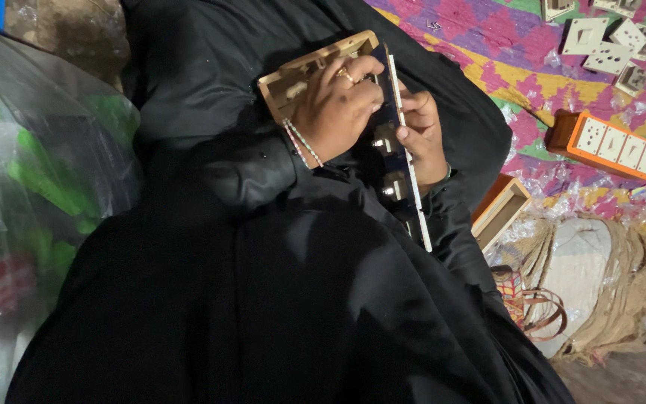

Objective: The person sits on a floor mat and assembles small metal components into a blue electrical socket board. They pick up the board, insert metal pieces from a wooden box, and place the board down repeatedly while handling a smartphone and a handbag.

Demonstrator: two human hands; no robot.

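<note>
On my lap, over black cloth, lies a light wooden box frame [300,71]. A long switch panel [401,150] with a white front edge and a dark back stands on edge against it, with small metal parts along its back. My left hand [334,108], wearing a ring and a bead bracelet, lies over the box with its fingertips on the panel's back. My right hand [422,135] grips the panel from the far side, fingers wrapped round its white edge.
An orange box fitted with white sockets [611,142] lies on the colourful mat [502,45]. Loose white socket plates [607,37] sit at the top right. An empty wooden box [499,209] and a woven sack [600,277] are to the right. A clear plastic bag [39,172] is on the left.
</note>
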